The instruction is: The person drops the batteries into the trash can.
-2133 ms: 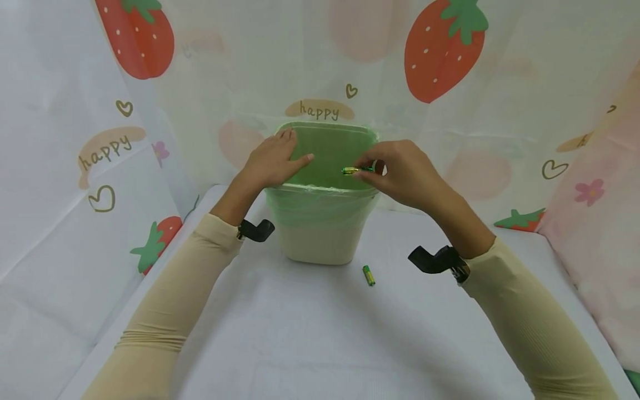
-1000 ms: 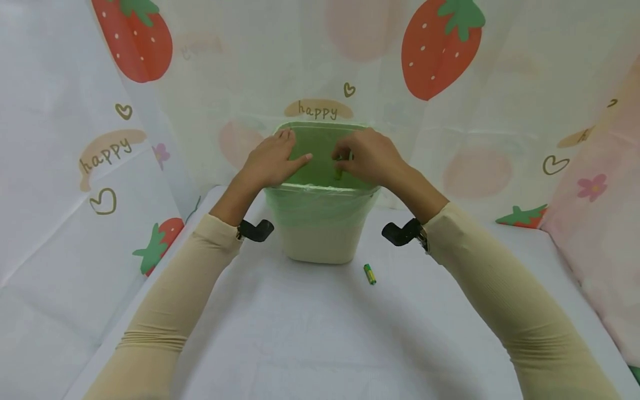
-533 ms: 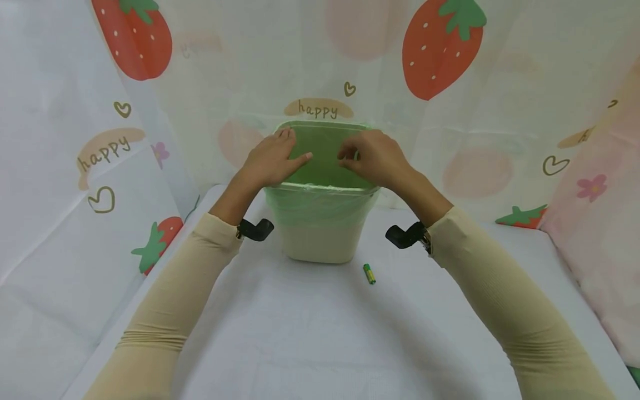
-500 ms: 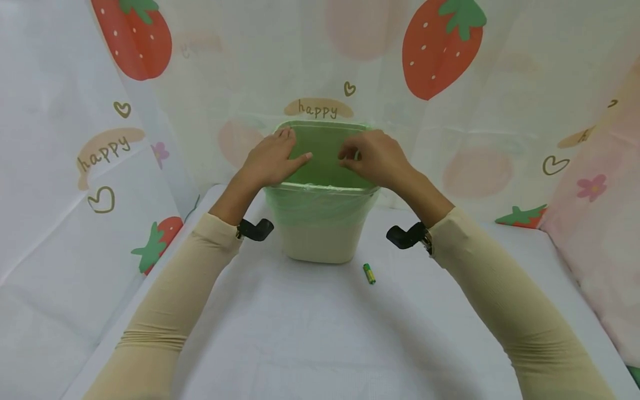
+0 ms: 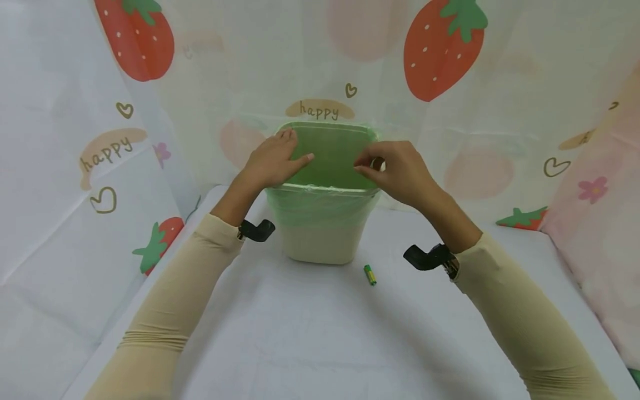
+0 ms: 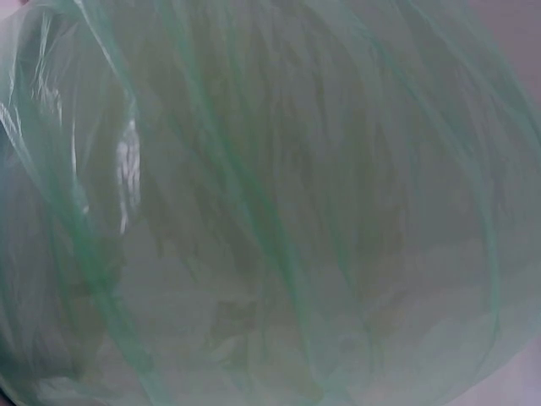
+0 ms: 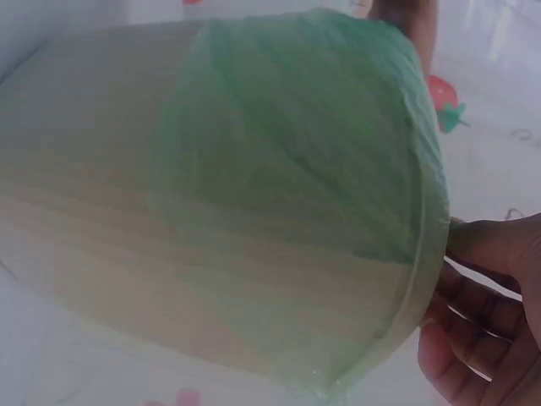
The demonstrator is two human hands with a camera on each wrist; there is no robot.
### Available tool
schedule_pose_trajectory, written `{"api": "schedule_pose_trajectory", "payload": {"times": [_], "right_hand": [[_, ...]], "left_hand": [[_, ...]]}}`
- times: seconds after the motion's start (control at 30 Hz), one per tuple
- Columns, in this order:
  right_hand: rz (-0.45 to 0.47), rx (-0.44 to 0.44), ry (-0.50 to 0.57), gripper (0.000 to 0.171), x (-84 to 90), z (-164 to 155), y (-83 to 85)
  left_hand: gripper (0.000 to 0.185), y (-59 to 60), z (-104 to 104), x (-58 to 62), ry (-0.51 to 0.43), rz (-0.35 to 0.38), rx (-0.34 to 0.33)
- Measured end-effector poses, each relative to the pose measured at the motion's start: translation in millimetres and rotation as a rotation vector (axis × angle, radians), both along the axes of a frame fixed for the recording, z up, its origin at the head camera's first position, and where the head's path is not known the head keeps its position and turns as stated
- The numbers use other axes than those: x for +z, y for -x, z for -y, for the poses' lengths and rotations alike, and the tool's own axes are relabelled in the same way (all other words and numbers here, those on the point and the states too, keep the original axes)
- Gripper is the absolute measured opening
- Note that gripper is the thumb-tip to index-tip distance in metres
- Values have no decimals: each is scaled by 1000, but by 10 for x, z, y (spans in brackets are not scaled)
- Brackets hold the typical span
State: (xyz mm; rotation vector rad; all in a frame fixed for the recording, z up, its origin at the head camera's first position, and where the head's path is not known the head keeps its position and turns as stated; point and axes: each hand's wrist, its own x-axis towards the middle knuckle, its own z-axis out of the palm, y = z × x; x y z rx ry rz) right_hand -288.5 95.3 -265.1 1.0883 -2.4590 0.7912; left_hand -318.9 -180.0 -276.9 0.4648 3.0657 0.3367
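A cream trash can stands upright on the white tabletop, lined with a thin green plastic bag folded over its rim. My left hand lies on the left side of that rim, fingers extended and thumb over the opening. At the right edge of the opening hovers my right hand, its fingers loosely curled and nothing visible between them. One green-and-yellow battery lies on the cloth, in front of the can and to its right. The can's floor is hidden from the head view. Green bag film fills the left wrist view.
Behind the can hangs a pale curtain printed with strawberries and "happy" lettering. Similar cloth forms the left and right sides. A wrinkled white cloth covers the table. Black wrist cameras sit on both sleeves.
My right hand carried a battery over the can and let it go inside; it has since drawn back to the right. The left hand and the battery on the table have stayed put.
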Motion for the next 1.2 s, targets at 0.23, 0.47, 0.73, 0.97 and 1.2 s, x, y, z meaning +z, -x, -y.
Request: {"api": "schedule_pose_trajectory", "payload": {"times": [0.23,0.47,0.73,0.97,1.2], "right_hand": [[-62,42,88,4,-82,-103,-127],[-85,14,130,5,-122,-170,-261],[-88,15,220,4,-327,-271,-365],[-36,32,246,7,-553,-340,-426],[30,25,251,8,-823,-383,-482]], "left_hand": [[84,18,9,-4,9,-5,3],[84,18,18,-9,15,-2,5],[84,0,11,4,5,-3,2],[84,5,12,2,5,-8,-1],[84,8,10,-20,4,-5,4]]}}
